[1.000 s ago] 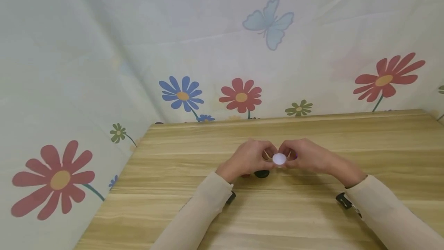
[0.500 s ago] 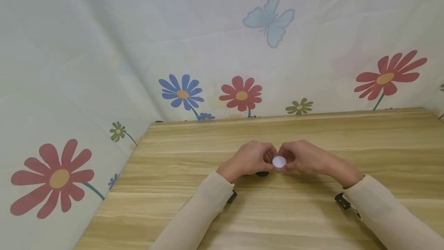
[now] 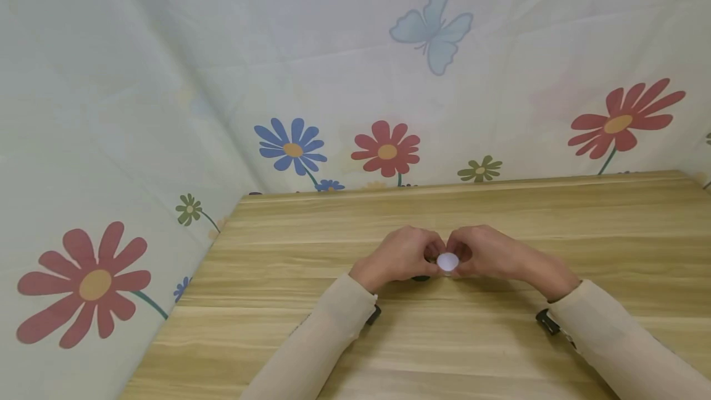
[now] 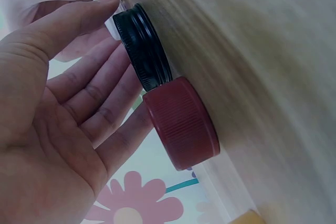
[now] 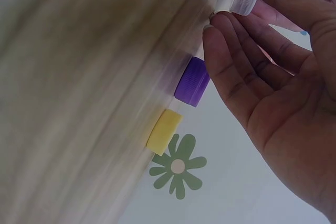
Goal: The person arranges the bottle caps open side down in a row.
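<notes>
Currently, at a light wood-grain table, the left hand and the right hand, with a ribbed red plastic cap and a flat black cap near the left, jointly pinch a round white-topped plastic cap that uneven finger pressure could tip.

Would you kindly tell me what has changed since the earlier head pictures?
The left hand and right hand have moved slightly down the head view with the white cap; more of the black cap is hidden there. Both still hold the white cap.
</notes>
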Available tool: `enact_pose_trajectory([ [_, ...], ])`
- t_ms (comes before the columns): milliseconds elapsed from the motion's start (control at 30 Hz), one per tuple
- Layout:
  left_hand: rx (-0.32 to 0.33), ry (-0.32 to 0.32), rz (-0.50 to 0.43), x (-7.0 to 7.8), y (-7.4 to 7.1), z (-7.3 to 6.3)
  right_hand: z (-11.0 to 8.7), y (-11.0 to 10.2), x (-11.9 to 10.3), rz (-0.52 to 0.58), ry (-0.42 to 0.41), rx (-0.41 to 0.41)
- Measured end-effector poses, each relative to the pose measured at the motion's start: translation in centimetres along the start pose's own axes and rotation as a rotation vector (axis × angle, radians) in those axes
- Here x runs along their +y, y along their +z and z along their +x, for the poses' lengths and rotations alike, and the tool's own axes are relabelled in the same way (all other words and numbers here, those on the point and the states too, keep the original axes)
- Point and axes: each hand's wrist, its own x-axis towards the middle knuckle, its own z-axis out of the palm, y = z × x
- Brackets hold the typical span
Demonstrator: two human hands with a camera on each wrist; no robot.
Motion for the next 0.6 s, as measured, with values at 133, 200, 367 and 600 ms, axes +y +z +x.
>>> enact_pose_trajectory([
  [133,-0.001,0.0,0.003,0.02,0.04,0.05,-0.08,0.07,0.04,-0.006,0.0,0.002],
  [200,-0.001,-0.001,-0.001,0.03,0.02,0.05,-0.09,0.06,0.03,-0.006,-0.002,0.003],
  [367,-0.006,-0.002,0.012,0.12,-0.03,0.03,-0.22,0.04,-0.02,-0.008,-0.005,-0.008],
  [600,-0.015,0.001,0.029,0.42,-0.18,-0.11,-0.24,0.02,-0.1,-0.031,0.009,-0.019],
])
